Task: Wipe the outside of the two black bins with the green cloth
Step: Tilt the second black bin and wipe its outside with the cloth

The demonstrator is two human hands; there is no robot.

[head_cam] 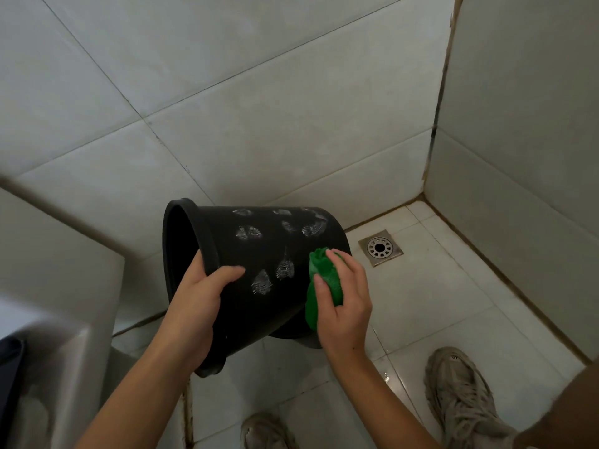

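Note:
A black bin [269, 251] with pale leaf prints is held tilted on its side above the floor, its open mouth facing left. My left hand [197, 303] grips its rim, thumb on the outer wall and fingers inside. My right hand [345, 299] holds a bunched green cloth [322, 277] against the bin's outer wall near its base. Only one black bin is in view.
White tiled walls meet in a corner at the right. A metal floor drain [381, 247] sits in the tiled floor just right of the bin. A white fixture [61, 286] stands at the left. My two shoes [460, 393] are at the bottom.

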